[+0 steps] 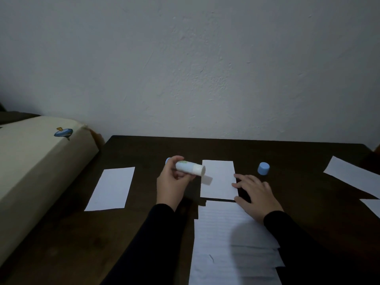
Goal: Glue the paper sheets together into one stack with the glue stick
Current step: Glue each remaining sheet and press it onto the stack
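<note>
the table [144,153] is dark, smooth wood with a straight far edge against a rough plastered wall [205,58]. on it lie flat white paper rectangles: one small sheet [221,190] at centre, one left sheet [111,189] well apart from it, and two partly cropped sheets at the right edge [349,173]. nearest the camera sits a lined paper stack [226,233], its lower layers fanned out unevenly; how many sheets it holds is hard to count in the dim light. the left hand [171,179] curls round the glue stick [190,168], a white cylinder with a pale blue base, held on its side above the small sheet's left edge, open end pointing right. the right hand [255,192] lies flat with fingers spread, fingertips touching the small sheet's right edge. one round blue cap [263,168] stands on the table just beyond that hand. a cream cushioned surface [37,161] with a small blue print borders the table's left side. bare table shows between the left sheet and the centre.
</note>
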